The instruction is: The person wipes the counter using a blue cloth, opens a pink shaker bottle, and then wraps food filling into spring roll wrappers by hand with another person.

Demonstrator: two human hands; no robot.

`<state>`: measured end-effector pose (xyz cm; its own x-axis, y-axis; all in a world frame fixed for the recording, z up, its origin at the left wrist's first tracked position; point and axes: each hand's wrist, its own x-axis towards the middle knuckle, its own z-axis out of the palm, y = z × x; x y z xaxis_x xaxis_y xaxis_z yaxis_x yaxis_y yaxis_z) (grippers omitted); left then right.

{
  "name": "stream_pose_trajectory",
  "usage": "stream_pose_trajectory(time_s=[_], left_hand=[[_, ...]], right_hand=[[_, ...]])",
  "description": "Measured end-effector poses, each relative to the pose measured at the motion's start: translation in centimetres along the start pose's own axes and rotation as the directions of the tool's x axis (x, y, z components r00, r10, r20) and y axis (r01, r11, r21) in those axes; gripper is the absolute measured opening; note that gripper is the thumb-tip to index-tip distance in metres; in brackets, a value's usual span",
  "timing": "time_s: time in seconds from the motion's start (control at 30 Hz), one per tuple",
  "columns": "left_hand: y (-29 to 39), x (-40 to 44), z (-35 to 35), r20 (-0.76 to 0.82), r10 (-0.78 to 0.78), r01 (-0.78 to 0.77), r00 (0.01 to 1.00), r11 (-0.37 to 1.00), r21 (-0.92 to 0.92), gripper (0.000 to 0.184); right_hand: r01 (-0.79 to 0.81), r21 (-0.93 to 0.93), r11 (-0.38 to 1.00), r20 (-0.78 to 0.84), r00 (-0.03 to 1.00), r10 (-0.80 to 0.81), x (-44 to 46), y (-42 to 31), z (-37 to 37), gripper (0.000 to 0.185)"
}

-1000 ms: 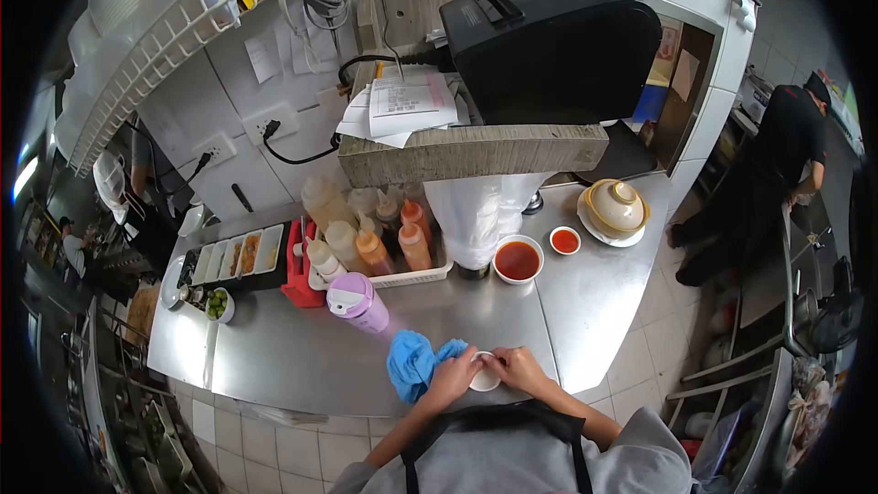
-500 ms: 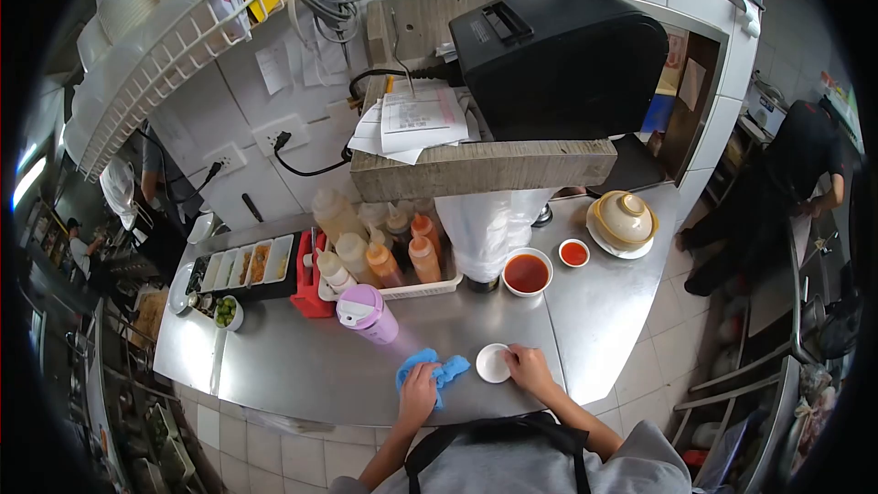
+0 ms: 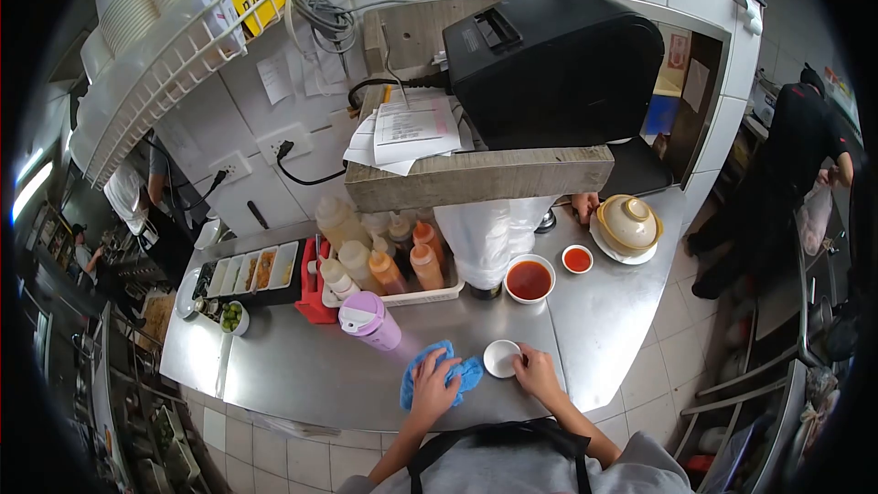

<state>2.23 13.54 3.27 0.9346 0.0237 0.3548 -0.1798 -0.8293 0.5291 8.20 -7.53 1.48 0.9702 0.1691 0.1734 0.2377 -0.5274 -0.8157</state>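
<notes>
My left hand [image 3: 435, 386] rests on a crumpled blue cloth [image 3: 468, 373] on the steel counter [image 3: 311, 361], its fingers spread over the cloth. To the right, my right hand [image 3: 535, 370] pinches the right rim of a small white bowl [image 3: 500, 359], which looks empty. Behind the bowl stand a larger bowl of red-orange sauce [image 3: 530, 278] and a small dish of red sauce [image 3: 577, 259]. A purple-lidded cup [image 3: 370, 320] is up and left of the cloth.
Squeeze bottles [image 3: 388, 270] fill a white basket. A lidded pot [image 3: 627, 223] sits on a plate, with another person's hand [image 3: 584, 207] beside it. A wooden shelf [image 3: 480, 178] holds a black printer [image 3: 558, 64]. Co-workers stand at right [image 3: 777, 174] and left [image 3: 137, 201].
My left hand has left the small bowl and come down on the blue cloth, now flatter. The bowl has shifted slightly right and away from me. Another person's hand has appeared beside the pot.
</notes>
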Motion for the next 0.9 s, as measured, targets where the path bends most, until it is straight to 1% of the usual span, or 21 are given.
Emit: stream_pose_trajectory(time_s=[0.07,0.13,0.17,0.27,0.3,0.4,0.5,0.53,0.63,0.7,0.73,0.77,0.8,0.87,0.9], left_hand=[[1.1,0.4,-0.2,0.007,0.038,-0.038,0.999,0.999,0.001,0.035],[3.8,1.7,-0.8,-0.003,-0.008,0.008,1.000,0.994,-0.107,0.037],[4.7,2.1,-0.8,-0.005,-0.036,0.035,0.999,0.986,-0.162,0.038],[3.9,2.5,0.4,0.263,-0.164,0.234,0.951,0.936,-0.264,0.040],[4.1,2.6,0.5,0.134,-0.091,0.121,0.987,0.963,-0.240,0.030],[2.6,2.2,1.2,0.236,-0.109,0.130,0.966,0.989,-0.074,0.021],[3.1,1.6,1.3,0.185,0.043,-0.047,0.982,0.999,0.017,0.019],[2.7,1.1,1.6,0.156,0.029,-0.031,0.987,0.999,0.010,0.019],[1.8,0.2,1.2,0.042,-0.018,0.018,0.999,1.000,-0.004,0.019],[2.0,0.1,-0.6,-0.067,-0.049,0.049,0.997,0.999,0.003,0.020],[1.6,-0.2,-0.8,-0.084,-0.005,0.012,0.996,0.996,0.089,0.020],[1.2,-0.9,-0.7,-0.096,0.038,-0.021,0.995,0.985,0.174,0.021],[0.7,-1.8,-0.6,-0.102,0.079,-0.051,0.992,0.965,0.258,0.022],[-1.8,-2.3,1.0,-0.148,0.032,-0.007,0.988,0.986,0.169,0.021],[-3.1,-2.3,2.1,-0.167,0.002,0.018,0.986,0.992,0.122,0.020]], right_hand=[[0.007,0.065,0.998,-0.027,1.000,-0.005,0.0,-0.3,0.1,0.027],[-0.009,0.151,0.989,-0.029,0.999,0.013,-0.5,-1.4,0.2,0.029],[-0.272,0.297,0.915,0.181,0.957,0.226,-0.8,-2.6,-0.3,0.031],[-0.087,0.352,0.932,0.116,0.992,0.048,-1.9,-2.4,1.3,0.034],[-0.068,0.306,0.950,0.109,0.993,0.036,-2.0,-3.1,0.6,0.035],[-0.024,0.209,0.978,0.225,0.974,-0.024,-2.3,-2.9,-0.3,0.032],[0.020,0.081,0.996,0.285,0.958,-0.043,-2.4,-2.4,-1.0,0.030],[0.042,0.044,0.998,0.301,0.952,-0.053,-2.4,-2.1,-1.1,0.030],[0.089,-0.004,0.996,0.272,0.959,-0.084,-2.5,-0.3,-0.9,0.028],[0.017,-0.033,0.999,0.216,0.976,-0.010,-2.3,0.6,-1.7,0.027],[-0.016,-0.045,0.999,0.187,0.982,0.024,-2.2,1.1,-2.1,0.026],[-0.060,-0.112,0.992,0.131,0.989,0.074,-2.2,1.7,-2.4,0.022],[-0.069,-0.099,0.993,0.094,0.992,0.078,-2.1,2.2,-2.7,0.021],[-0.089,-0.073,0.993,0.021,0.996,0.090,-1.7,2.4,-3.4,0.021],[-0.082,-0.040,0.996,0.026,0.996,0.083,-1.5,2.7,-3.3,0.022]])
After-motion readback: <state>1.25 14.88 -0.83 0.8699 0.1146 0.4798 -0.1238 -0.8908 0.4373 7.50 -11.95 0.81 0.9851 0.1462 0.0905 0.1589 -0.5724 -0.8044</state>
